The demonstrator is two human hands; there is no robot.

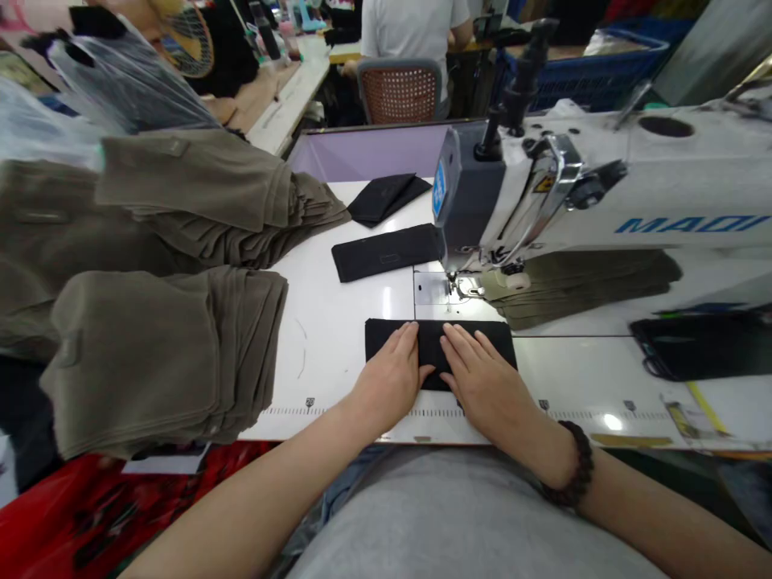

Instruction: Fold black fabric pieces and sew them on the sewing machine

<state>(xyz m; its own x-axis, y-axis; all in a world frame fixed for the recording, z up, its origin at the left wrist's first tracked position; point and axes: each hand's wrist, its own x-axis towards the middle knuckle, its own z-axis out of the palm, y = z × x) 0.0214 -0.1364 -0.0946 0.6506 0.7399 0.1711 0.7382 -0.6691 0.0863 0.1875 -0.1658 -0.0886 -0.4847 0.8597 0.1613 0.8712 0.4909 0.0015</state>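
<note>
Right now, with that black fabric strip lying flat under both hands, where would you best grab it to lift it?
Probably by its bare right end: the black fabric strip lies flat, its middle covered by the left hand and right hand. Pinch that end from the near edge.

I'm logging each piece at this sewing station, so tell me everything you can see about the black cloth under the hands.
The black cloth is a flat, rectangular strip of matte fabric, apparently folded, lying lengthwise on the white table just in front of the sewing machine's needle plate. The left hand and right hand both press flat on its middle, fingers pointing toward the machine, hiding the centre. Its two ends show on either side of the hands. Its near edge lies just short of the table's printed ruler.
</note>
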